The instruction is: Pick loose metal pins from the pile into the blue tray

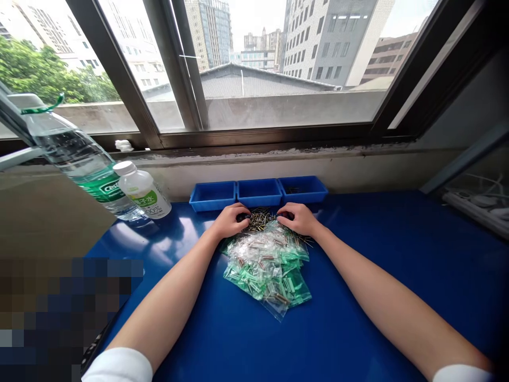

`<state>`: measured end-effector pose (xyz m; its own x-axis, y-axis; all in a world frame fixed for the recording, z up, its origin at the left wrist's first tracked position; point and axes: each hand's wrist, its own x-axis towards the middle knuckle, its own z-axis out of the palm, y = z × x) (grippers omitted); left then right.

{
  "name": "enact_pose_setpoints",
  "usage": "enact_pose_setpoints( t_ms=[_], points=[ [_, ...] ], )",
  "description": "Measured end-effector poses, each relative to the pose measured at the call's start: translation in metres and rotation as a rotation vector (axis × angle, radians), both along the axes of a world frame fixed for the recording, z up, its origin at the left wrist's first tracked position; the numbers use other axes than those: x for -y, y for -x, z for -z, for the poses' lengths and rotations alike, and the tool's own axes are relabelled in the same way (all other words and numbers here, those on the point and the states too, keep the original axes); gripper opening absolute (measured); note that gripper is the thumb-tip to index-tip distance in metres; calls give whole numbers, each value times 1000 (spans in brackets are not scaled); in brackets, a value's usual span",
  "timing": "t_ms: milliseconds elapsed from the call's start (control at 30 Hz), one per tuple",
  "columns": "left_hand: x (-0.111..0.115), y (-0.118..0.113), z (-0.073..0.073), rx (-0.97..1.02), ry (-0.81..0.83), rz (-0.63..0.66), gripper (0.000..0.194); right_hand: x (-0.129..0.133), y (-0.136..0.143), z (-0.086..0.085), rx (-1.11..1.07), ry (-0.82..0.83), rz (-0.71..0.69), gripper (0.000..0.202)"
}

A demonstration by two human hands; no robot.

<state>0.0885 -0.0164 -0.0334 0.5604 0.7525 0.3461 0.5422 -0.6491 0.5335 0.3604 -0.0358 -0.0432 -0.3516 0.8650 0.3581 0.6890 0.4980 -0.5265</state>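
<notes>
The pile of small metal pins (259, 219) lies near the middle of the blue table (330, 318), just on the near side of the trays and between the two hands. The left hand (231, 220) is at its left edge, the right hand (301, 218) at its right; both have curled fingers with the thumbs turned inward. Whether either pinches a pin cannot be told.

The plastic bags of small parts (270, 260) overlap the pile's near side. Dragging pins nearward could catch that plastic and pull bags along, or push loose pins beneath them, where they would be hard to see. A few pins stick out by the right hand; a sideways brush of the wrist could scatter them.

Beyond are the left tray (212, 204), middle tray (259, 200) and right tray (305, 197), the last with dark pins inside. A knuckle bumping a rim could shift one. Farther left, the small white bottle (145, 193) and large water bottle (85, 164) seem safe unless the left elbow swings wide.
</notes>
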Motion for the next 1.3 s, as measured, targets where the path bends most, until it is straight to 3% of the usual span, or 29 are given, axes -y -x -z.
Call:
enact_pose_setpoints(
  t_ms=[300, 667, 933, 1300],
  points=[
    [0, 0, 2, 2, -4, -3, 22, 0, 4, -1, 107, 25, 70, 22],
    [0, 2, 3, -7, -10, 19, 22, -4, 1, 3, 66, 39, 56, 20],
    [5, 4, 1, -10, 18, 25, 22, 2, -1, 2, -196, 43, 131, 20],
    [-5, -4, -8, -114, -5, 17, 23, 2, -2, 7, -336, 16, 179, 19]
  ],
)
